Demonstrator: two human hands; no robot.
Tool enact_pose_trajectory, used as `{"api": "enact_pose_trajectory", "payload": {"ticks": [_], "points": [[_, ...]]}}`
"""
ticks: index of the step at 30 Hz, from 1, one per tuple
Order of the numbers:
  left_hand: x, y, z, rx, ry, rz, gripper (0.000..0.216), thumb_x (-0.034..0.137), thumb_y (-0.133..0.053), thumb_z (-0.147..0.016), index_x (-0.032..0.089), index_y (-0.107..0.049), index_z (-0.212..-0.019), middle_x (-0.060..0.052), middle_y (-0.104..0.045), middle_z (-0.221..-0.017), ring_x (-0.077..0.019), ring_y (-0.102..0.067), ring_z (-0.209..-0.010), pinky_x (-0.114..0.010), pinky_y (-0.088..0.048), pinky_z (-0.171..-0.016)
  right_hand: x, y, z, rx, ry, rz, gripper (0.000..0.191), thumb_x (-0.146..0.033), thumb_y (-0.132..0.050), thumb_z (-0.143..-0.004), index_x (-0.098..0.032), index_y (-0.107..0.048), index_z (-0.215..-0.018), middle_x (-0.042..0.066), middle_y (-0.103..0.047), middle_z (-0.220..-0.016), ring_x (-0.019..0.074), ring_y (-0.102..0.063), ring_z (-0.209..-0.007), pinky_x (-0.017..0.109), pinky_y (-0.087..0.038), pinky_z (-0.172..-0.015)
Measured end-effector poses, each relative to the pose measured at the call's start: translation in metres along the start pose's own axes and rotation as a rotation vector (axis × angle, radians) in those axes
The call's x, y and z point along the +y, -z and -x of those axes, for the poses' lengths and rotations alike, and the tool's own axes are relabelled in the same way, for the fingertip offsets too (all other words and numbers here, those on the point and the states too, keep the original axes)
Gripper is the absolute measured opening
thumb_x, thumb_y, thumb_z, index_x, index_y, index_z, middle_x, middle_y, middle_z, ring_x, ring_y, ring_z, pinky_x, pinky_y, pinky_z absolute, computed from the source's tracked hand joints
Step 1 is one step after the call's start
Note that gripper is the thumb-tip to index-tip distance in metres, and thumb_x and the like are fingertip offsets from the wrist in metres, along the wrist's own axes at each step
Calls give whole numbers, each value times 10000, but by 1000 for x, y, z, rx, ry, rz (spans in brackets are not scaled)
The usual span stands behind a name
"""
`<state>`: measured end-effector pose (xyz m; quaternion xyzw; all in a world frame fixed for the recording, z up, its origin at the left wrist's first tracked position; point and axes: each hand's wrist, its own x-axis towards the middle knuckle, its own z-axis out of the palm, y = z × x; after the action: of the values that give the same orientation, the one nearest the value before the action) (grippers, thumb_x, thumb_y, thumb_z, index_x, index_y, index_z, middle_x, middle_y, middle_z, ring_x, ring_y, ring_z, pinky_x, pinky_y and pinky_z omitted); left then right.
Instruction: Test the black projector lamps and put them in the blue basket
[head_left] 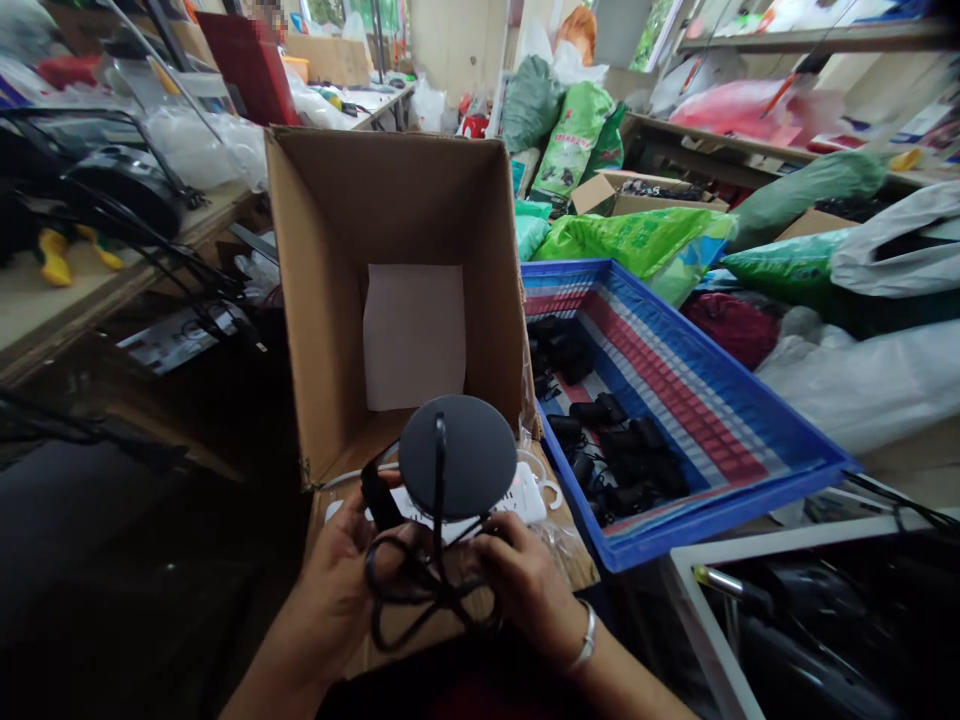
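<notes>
Both my hands hold one device at the bottom centre. It has a round dark grey disc on a white body, with a black cable looped below it. My left hand grips the left side, by a small black block at the cable's end. My right hand, a bracelet on its wrist, clasps the right side and the cable loops. An open cardboard box stands directly behind the device, with a white sheet on its far inner wall.
A blue plastic basket with several black adapters sits to the right of the box. Green and white bags are piled behind it. A workbench with black gear runs along the left. A white-framed bin of dark parts is at lower right.
</notes>
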<state>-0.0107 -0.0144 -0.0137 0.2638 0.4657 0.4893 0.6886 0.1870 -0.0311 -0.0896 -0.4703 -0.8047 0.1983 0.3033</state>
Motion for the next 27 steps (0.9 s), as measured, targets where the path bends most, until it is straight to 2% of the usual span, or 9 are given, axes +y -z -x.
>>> {"api": "enact_pose_trajectory", "payload": {"ticks": [3, 6, 9, 13, 17, 20, 23, 27], "points": [[9, 5, 2, 46, -38, 20, 477, 294, -789, -617, 208, -503, -987, -1, -679, -691, -149, -620, -499, -224, -516, -443, 15, 24, -11, 135, -69, -83, 223, -105, -481, -836, -207, -613, -985, 85, -585, -986, 194, -581, -908, 315, -494, -770], [13, 10, -3, 29, -115, 35, 452, 270, -779, -641, 194, -480, -972, -14, -691, -700, -158, -638, -512, -207, -507, -439, 32, 45, -23, 225, -184, -145, 178, -163, -528, -835, -191, -613, -988, 80, -631, -974, 208, -606, -920, 336, -489, -808], [10, 11, -12, -15, -147, 35, 484, 243, -758, -674, 194, -437, -1032, -32, -705, -713, -175, -654, -530, -224, -518, -456, 44, 55, -32, 116, -208, -191, 250, -101, -508, -801, -168, -620, -1014, 78, -675, -968, 207, -630, -912, 329, -499, -803], [4, 8, -18, -19, -158, -4, 473, 241, -724, -711, 184, -411, -1062, -52, -711, -722, -172, -651, -533, -249, -530, -482, 47, 57, -40, -55, -145, -219, 368, 19, -448, -710, -152, -627, -983, 77, -682, -981, 189, -632, -916, 314, -497, -818], [3, 6, -20, -2, -165, -7, 446, 245, -716, -713, 183, -413, -1035, -46, -710, -728, -172, -657, -542, -251, -530, -498, 42, 63, -53, -213, -43, -138, 220, -60, -444, -832, -149, -629, -910, 88, -656, -944, 181, -616, -888, 308, -490, -790], [3, 6, -24, 22, -170, 22, 459, 276, -753, -667, 186, -433, -983, -21, -696, -720, -179, -659, -538, -260, -534, -492, 39, 67, -60, -322, 18, -82, 238, -79, -414, -872, -162, -637, -878, 76, -652, -899, 172, -614, -850, 300, -491, -761], [0, 5, -32, 47, -191, 71, 531, 293, -819, -568, 189, -451, -937, 16, -668, -688, -190, -656, -519, -276, -541, -473, 41, 63, -58, -349, 57, -88, 216, -86, -444, -867, -168, -645, -863, 78, -666, -884, 183, -615, -866, 319, -496, -777], [-10, 4, -43, 6, -219, 110, 553, 294, -835, -558, 203, -462, -957, 36, -645, -650, -180, -644, -530, -274, -537, -483, 45, 55, -48, -243, 14, -161, 173, -127, -488, -861, -167, -656, -864, 95, -678, -902, 198, -626, -856, 340, -511, -771]]}}
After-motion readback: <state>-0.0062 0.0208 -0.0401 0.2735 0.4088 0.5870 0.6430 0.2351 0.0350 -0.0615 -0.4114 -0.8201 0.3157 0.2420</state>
